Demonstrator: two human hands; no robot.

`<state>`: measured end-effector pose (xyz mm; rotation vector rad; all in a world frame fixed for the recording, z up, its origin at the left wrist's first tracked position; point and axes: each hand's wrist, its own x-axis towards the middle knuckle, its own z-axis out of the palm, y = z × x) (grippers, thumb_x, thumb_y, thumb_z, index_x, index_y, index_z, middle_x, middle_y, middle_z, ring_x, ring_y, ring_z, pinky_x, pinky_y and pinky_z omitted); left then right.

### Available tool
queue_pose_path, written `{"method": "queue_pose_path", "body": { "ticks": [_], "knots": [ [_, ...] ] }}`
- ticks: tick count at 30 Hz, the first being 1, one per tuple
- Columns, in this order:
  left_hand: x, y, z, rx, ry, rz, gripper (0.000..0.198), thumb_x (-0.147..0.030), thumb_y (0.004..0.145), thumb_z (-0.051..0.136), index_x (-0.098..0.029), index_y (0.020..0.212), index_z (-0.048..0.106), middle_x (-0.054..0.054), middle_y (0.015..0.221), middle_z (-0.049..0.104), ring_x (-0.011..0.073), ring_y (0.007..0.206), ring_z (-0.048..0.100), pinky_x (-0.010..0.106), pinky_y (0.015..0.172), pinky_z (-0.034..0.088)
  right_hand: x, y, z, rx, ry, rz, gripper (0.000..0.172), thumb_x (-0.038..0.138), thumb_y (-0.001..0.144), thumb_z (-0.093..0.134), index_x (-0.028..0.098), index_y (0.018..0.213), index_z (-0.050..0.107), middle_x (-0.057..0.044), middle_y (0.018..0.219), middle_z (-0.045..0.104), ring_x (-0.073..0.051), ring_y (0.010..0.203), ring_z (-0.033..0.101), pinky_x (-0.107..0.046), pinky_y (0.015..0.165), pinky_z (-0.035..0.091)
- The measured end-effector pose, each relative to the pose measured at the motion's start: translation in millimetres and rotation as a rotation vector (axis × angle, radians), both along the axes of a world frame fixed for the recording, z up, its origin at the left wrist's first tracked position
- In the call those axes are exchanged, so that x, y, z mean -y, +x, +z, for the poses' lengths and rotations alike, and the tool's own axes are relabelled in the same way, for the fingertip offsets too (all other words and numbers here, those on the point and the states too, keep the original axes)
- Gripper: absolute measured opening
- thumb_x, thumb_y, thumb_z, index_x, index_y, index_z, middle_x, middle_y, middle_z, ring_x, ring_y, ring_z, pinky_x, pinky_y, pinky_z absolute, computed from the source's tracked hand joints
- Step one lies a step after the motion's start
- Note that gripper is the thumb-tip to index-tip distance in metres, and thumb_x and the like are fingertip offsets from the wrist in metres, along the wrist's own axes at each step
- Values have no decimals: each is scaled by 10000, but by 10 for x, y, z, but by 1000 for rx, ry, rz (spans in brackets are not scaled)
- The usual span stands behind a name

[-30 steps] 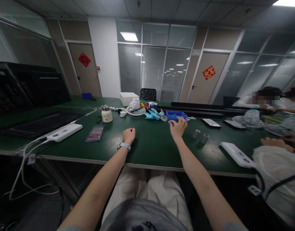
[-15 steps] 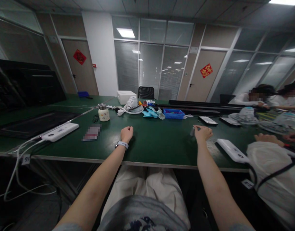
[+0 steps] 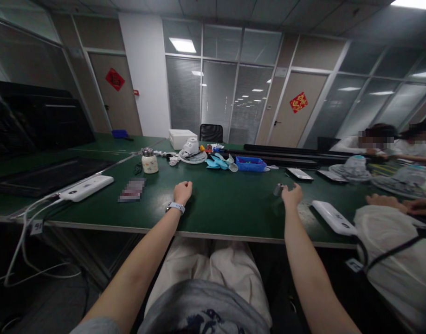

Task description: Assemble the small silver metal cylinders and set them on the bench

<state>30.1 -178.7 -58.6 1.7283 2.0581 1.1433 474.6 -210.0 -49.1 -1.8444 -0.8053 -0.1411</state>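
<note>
My left hand (image 3: 183, 191) rests on the green table with its fingers curled into a fist. A watch (image 3: 176, 207) with a light strap is on that wrist. Whatever the fist may hold is hidden. My right hand (image 3: 292, 194) is over the right part of the table, thumb and fingers apart. Just left of its thumb is a small grey cylinder (image 3: 278, 189), apparently upright on the tabletop. Whether the thumb touches it I cannot tell.
A cream bottle (image 3: 149, 163) and a blurred flat item (image 3: 132, 190) lie left. White power strips (image 3: 333, 217) flank both sides. Behind are fan parts (image 3: 193, 157), blue blades (image 3: 218, 161) and a blue basket (image 3: 250, 164). A co-worker's sleeve (image 3: 383, 227) is close on the right.
My right thumb and fingers have come apart from a pinch near the grey cylinder, which now shows beside the thumb. The left fist has stayed in place.
</note>
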Motion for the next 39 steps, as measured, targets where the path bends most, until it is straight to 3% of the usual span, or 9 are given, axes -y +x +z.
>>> {"method": "queue_pose_path", "body": {
  "ticks": [5,8,11,15,18,21,26,34,39],
  "knots": [
    [18,6,19,-5,-4,0,380,-386,869,374,-199,700,659,86,764,706,208,719,612,276,617,360,55,-21,-135,-78,-76,-57,614,98,675,581,22,1259,409,-291,1251,504,-337,1182,502,-399,979,399],
    [17,10,21,2,-14,-1,385,-385,873,374,-199,710,669,87,768,707,209,726,613,274,624,364,74,-47,-146,-153,-42,-100,527,100,691,585,86,1194,431,-251,1169,567,-331,1084,573,-430,926,441],
    [12,23,14,9,0,-1,385,-385,877,383,-200,712,678,83,766,708,207,731,612,272,632,366,76,-270,-76,-54,100,-71,440,185,790,552,137,1209,426,-184,1184,578,-286,1093,575,-417,954,428],
    [37,73,22,45,74,-88,420,-433,900,396,-188,743,699,59,749,703,189,722,605,267,647,374,28,-999,-8,110,226,372,412,341,844,578,160,1196,468,-149,1164,609,-237,1046,592,-375,953,433],
    [81,136,48,55,198,-242,434,-500,899,442,-185,819,731,53,822,722,183,771,610,275,715,403,-60,-1657,-74,92,159,817,371,366,809,638,203,1122,522,-90,1081,655,-200,957,626,-348,902,470],
    [117,215,71,9,372,-381,374,-498,882,517,-207,903,750,47,945,735,191,886,611,313,862,403,-170,-2171,-177,86,114,1070,332,325,760,696,231,1043,550,-46,1028,674,-185,920,642,-342,875,489],
    [112,331,79,-44,458,-500,323,-474,866,575,-243,1006,753,51,991,722,202,971,588,352,889,410,-275,-2542,-241,92,57,1139,301,244,749,696,236,998,526,-24,914,677,-188,840,654,-342,784,512],
    [30,396,57,76,445,-454,247,-422,846,612,-233,882,768,38,925,730,197,958,594,337,884,420,-151,-2563,-158,207,-15,1115,333,326,752,713,237,1010,523,-29,888,670,-209,805,650,-361,754,508],
    [-4,276,40,76,378,-255,288,-464,852,597,-247,926,770,46,1011,728,225,1043,553,354,929,392,-146,-2512,-189,104,36,1109,325,343,731,736,245,967,535,-28,932,684,-200,855,660,-360,803,509]
  ]
}}
